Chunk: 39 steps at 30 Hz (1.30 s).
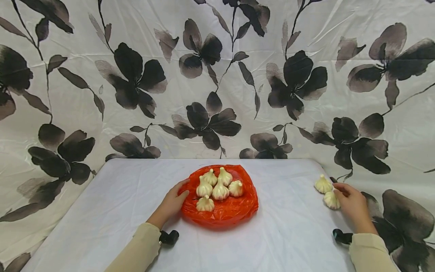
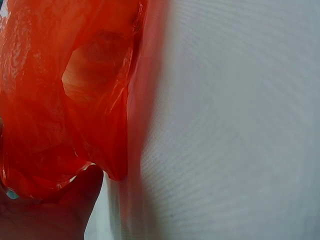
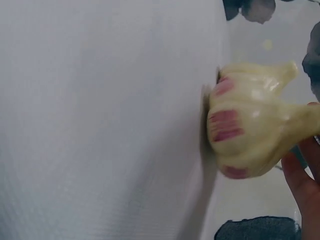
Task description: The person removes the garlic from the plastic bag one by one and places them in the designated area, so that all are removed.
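Note:
A red plastic bag (image 1: 221,221) lies on the table with several white garlic bulbs (image 1: 220,190) gathered on top. My left hand (image 1: 172,200) grips its left rim, thumb on the near side. In the left wrist view that thumb (image 2: 85,192) meets the crumpled red film (image 2: 40,100), and the other fingers are mostly hidden. At the table's right side are two more bulbs, a farther one (image 1: 323,184) and a nearer one (image 1: 331,201). My right hand (image 1: 353,204) pinches the nearer bulb's stem. The right wrist view shows this purple-streaked bulb (image 3: 250,135) with fingers (image 3: 300,182) around its stem.
A white cloth covers the table (image 1: 285,234). Its right edge runs close beside the two separate bulbs. Behind the table hangs a pale curtain (image 1: 251,109) with dark flowers. Each wrist bears a small black camera, such as the left one (image 1: 169,237).

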### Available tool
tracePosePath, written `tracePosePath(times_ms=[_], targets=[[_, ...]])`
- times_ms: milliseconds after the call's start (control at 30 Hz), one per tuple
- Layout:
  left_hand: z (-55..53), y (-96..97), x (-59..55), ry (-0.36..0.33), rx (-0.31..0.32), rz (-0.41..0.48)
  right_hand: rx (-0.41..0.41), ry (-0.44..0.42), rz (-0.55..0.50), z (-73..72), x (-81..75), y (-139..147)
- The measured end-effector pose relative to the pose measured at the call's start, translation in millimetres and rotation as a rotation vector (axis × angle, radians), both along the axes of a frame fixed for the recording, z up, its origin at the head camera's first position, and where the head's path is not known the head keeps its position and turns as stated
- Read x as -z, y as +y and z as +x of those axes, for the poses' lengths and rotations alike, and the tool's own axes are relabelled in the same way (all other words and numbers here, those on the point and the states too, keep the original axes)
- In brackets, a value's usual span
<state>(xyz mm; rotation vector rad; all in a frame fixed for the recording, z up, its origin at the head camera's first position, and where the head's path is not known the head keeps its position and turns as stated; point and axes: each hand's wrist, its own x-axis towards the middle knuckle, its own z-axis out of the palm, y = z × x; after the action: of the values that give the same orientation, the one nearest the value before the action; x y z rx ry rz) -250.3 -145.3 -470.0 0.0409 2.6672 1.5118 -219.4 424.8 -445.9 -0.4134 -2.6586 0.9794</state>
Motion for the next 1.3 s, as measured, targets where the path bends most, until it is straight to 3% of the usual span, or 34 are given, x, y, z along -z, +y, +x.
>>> tracePosePath(times_ms=[100, 367, 867, 1100, 1300], targets=[[0.5, -1.2, 0.0, 0.011, 0.009, 0.005, -0.023, -0.01, 0.007, 0.1, -5.6, -4], [0.9, -4.0, 1.1, 0.003, 0.003, 0.01, -0.086, 0.071, 0.109, -2.0, -11.6, -14], [-0.8, -4.7, 0.6, -0.019, -0.002, 0.025, -0.174, 0.067, 0.136, -11.8, -31.8, -47], [1.4, -6.6, -0.9, -0.036, -0.009, 0.022, -0.246, 0.145, 0.169, -15.0, -43.7, -66], [4.0, -7.3, -3.4, -0.032, -0.004, 0.036, -0.29, 0.14, 0.156, -17.1, -49.4, -81]])
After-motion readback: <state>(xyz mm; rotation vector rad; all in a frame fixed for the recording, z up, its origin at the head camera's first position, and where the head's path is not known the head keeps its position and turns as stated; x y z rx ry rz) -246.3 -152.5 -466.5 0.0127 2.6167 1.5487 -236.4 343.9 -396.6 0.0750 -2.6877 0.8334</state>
